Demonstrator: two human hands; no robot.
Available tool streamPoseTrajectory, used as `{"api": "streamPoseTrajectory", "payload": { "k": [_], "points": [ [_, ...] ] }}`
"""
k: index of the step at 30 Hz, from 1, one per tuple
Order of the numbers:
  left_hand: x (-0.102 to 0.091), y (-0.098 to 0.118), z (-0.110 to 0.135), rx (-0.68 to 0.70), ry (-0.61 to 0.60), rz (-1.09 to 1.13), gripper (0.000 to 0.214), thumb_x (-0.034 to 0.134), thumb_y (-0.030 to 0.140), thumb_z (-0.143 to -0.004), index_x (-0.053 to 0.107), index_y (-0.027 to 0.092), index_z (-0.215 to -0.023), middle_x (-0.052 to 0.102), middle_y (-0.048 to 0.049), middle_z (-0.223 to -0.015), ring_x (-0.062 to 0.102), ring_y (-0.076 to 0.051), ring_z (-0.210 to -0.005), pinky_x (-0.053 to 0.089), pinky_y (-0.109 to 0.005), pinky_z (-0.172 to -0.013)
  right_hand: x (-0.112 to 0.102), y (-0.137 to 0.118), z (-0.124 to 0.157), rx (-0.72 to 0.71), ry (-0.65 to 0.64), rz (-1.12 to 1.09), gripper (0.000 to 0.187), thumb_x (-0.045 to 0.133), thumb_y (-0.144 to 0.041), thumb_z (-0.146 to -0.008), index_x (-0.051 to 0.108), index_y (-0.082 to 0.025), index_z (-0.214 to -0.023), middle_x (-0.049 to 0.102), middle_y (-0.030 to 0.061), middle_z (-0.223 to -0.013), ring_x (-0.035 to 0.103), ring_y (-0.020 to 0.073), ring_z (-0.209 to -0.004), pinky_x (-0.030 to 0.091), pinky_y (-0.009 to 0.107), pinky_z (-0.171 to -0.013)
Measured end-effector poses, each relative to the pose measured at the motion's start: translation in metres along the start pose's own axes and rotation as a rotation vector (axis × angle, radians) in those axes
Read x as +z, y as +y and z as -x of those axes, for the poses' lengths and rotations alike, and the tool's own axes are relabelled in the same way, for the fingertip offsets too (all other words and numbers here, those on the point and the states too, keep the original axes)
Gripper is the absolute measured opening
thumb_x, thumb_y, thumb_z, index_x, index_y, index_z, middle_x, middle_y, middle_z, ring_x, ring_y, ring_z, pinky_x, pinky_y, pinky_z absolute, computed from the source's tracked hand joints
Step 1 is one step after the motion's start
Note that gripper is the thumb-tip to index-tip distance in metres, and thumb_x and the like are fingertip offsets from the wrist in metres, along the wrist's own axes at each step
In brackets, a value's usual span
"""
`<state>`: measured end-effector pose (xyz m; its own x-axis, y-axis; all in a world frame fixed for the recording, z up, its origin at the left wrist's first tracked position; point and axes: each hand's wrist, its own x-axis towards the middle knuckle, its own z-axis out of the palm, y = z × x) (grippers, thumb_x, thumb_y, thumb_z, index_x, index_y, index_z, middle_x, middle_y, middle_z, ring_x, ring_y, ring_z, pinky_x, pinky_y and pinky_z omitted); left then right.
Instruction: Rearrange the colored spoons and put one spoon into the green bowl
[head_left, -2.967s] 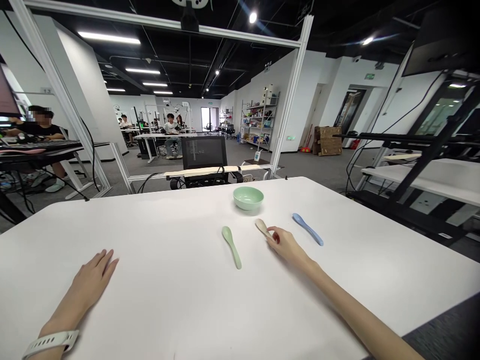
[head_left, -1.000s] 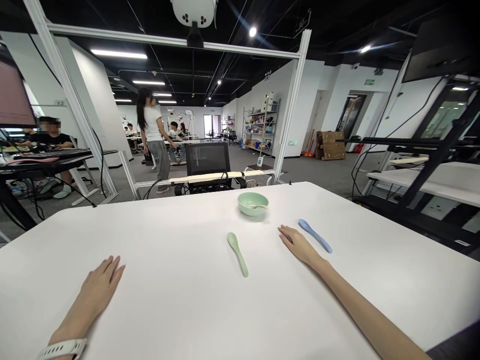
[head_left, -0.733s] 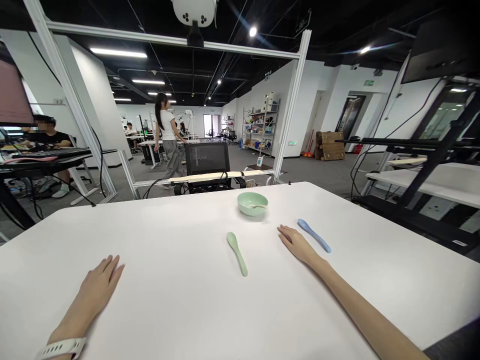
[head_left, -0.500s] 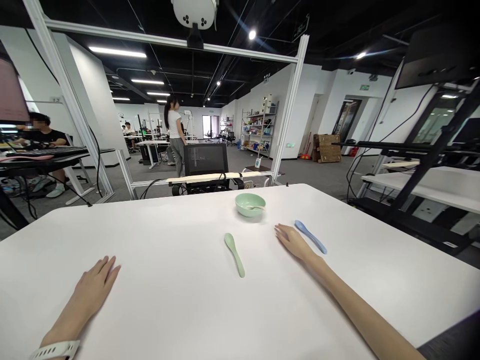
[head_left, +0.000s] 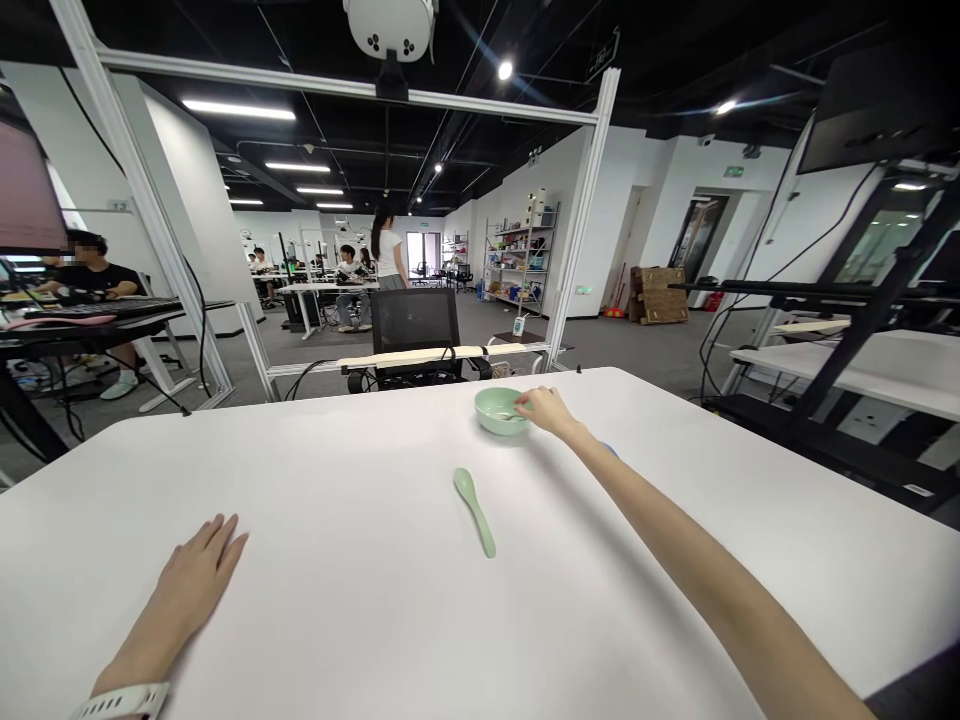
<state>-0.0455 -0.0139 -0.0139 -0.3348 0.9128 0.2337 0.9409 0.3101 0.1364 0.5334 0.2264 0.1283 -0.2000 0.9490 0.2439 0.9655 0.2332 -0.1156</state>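
Note:
My right hand (head_left: 546, 410) reaches over the right rim of the green bowl (head_left: 501, 428). Its fingers are pinched together around the handle end of a pale spoon (head_left: 511, 417) that lies in the bowl. A light green spoon (head_left: 475, 512) rests on the table in front of the bowl, between my two hands. Most of a blue spoon (head_left: 611, 449) is hidden behind my right forearm. On the left, my left hand (head_left: 196, 570) lies flat on the table with fingers stretched out, touching no object.
The white table (head_left: 337, 600) fills the foreground. Behind its far edge stand a metal frame (head_left: 589, 220) and a black office chair (head_left: 416, 320). People are farther back in the room, one standing and several seated at desks.
My right hand has moved forward and left from beside the blue spoon to the bowl, closing on the spoon in it. My left hand stays in place. The standing person has moved right.

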Motion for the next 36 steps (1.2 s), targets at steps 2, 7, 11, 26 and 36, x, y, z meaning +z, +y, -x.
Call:
{"api": "streamPoseTrajectory", "payload": {
  "k": [2, 7, 11, 26, 36],
  "points": [
    [-0.002, 0.003, 0.001, -0.010, -0.011, -0.003, 0.082, 0.019, 0.052, -0.093, 0.054, 0.004, -0.150, 0.052, -0.0223, -0.162, 0.045, -0.036, -0.153, 0.037, -0.055, -0.124, 0.004, -0.006, -0.007, 0.021, -0.011, 0.005, 0.024, 0.064, -0.027, -0.096, 0.084, -0.019, -0.108, 0.081, 0.0139, -0.112, 0.068, 0.0282, -0.112, 0.039, 0.038, -0.100],
    [-0.004, 0.006, 0.003, -0.017, -0.018, 0.007, 0.079, 0.020, 0.050, -0.095, 0.054, 0.005, -0.151, 0.052, -0.0217, -0.163, 0.044, -0.036, -0.154, 0.037, -0.056, -0.124, 0.010, -0.014, -0.010, 0.032, -0.011, -0.008, 0.014, 0.072, -0.024, -0.089, 0.084, -0.020, -0.082, 0.082, 0.0115, -0.090, 0.072, 0.0249, -0.090, 0.040, 0.035, -0.091],
    [-0.002, 0.004, 0.003, -0.012, 0.008, 0.010, 0.074, 0.025, 0.049, -0.096, 0.056, 0.008, -0.149, 0.054, -0.0208, -0.161, 0.046, -0.036, -0.152, 0.039, -0.057, -0.123, 0.002, -0.015, -0.003, 0.023, 0.053, -0.034, 0.022, 0.063, -0.016, -0.090, 0.085, -0.020, -0.084, 0.083, 0.0099, -0.094, 0.073, 0.0235, -0.089, 0.042, 0.032, -0.085],
    [-0.005, 0.007, 0.006, -0.020, -0.018, 0.002, 0.075, 0.021, 0.046, -0.099, 0.049, 0.002, -0.153, 0.048, -0.0227, -0.165, 0.041, -0.037, -0.156, 0.035, -0.056, -0.124, 0.037, 0.012, 0.167, 0.122, 0.322, -0.557, 0.051, 0.056, -0.065, -0.091, 0.069, -0.022, -0.067, 0.073, 0.0112, -0.077, 0.065, 0.0252, -0.071, 0.048, 0.037, -0.072],
    [-0.005, 0.006, 0.002, -0.019, -0.008, -0.026, 0.067, 0.029, 0.038, -0.097, 0.055, 0.003, -0.148, 0.053, -0.0231, -0.161, 0.046, -0.036, -0.153, 0.040, -0.052, -0.121, 0.058, 0.005, 0.177, 0.175, 0.241, -0.606, 0.042, 0.055, -0.046, -0.088, 0.082, -0.019, -0.106, 0.071, 0.0090, -0.084, 0.066, 0.0247, -0.074, 0.054, 0.037, -0.075]
  ]
}}
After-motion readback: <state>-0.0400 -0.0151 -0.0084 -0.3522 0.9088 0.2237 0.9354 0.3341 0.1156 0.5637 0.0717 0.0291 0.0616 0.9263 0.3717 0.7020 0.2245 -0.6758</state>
